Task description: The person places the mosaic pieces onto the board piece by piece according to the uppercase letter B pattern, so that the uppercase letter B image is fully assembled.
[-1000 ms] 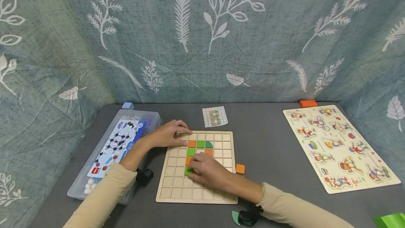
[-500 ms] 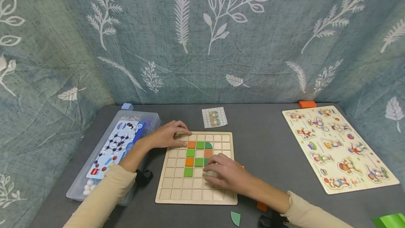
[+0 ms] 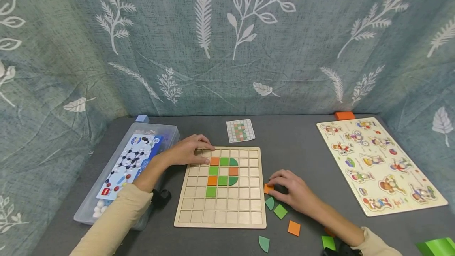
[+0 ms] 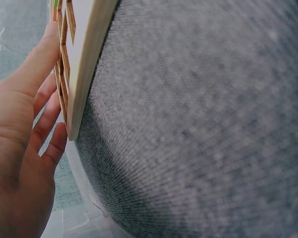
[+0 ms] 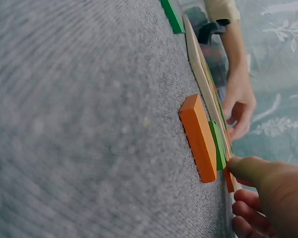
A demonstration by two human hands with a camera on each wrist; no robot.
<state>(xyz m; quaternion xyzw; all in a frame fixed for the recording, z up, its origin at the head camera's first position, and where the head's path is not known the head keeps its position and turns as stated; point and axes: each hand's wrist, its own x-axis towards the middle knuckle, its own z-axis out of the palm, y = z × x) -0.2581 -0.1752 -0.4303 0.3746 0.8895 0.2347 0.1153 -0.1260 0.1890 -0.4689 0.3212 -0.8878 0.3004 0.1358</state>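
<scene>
The dark desk (image 3: 291, 145) spreads under both hands. A puzzle board with printed figures (image 3: 350, 127) lies well beyond the right hand, off to its right. A lidded plastic box (image 3: 172, 139) sits to the left of the left hand, under that forearm. The wooden grid board (image 3: 222, 205) lies between the hands, its right edge just beside the right fingertips.

The right hand (image 3: 293, 191) has its fingers curled and pinches an orange tile (image 3: 268, 188) between thumb and fingertips; how firm the pinch is, I cannot tell. The left hand (image 3: 190, 151) rests on the board's far left corner, fingers loosely spread, gripping nothing. Right of its thumb sit the set tiles (image 3: 223, 181), and beyond them the pattern card (image 3: 241, 130).

Near the right hand, on the person's side, lie a loose orange square (image 3: 294, 228), a green square (image 3: 280, 211) and, smallest, two green quarter pieces (image 3: 270, 203).

The tile is thin and beside the board's rim, so a loose pinch could let it slip or catch there. A low right wrist might sweep the loose pieces away. A shove from the left thumb could unseat the nearest set tile, and uneven pressure could shift the board.
</scene>
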